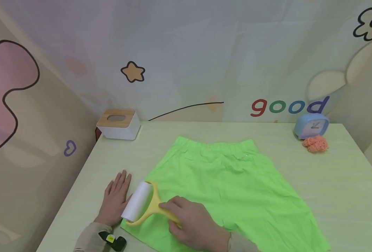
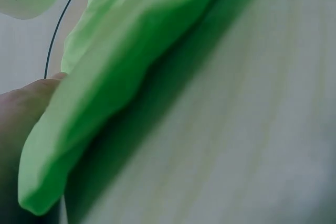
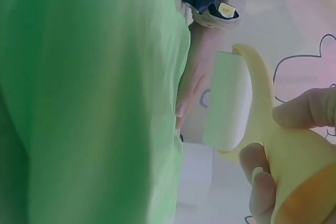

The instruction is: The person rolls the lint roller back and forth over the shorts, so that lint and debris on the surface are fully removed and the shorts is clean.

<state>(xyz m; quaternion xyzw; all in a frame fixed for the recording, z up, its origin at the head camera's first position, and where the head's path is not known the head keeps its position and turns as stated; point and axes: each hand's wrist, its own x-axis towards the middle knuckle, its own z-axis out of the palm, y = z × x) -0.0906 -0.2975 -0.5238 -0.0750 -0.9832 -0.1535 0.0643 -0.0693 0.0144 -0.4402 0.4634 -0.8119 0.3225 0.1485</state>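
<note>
A bright green pair of shorts (image 1: 223,182) lies spread on the table, its elastic waistband toward the back. My right hand (image 1: 197,222) grips the yellow handle of a lint roller (image 1: 137,201) with a white roll. In the right wrist view, the lint roller (image 3: 228,100) appears raised off the green cloth (image 3: 105,98), thumb and fingers around its handle. My left hand (image 1: 114,200) lies with straight fingers on the table by the shorts' left edge, its thumb close to the roll. Cloth (image 2: 121,61) fills much of the left wrist view, where little of that hand shows.
At the back left stands a white tissue box (image 1: 120,126) with a wooden lid. A blue clock (image 1: 312,125) is at the back right, with a coral-coloured bundle of yarn or cord (image 1: 315,144) in front. Printed curtains (image 1: 186,63) surround the table (image 1: 340,189).
</note>
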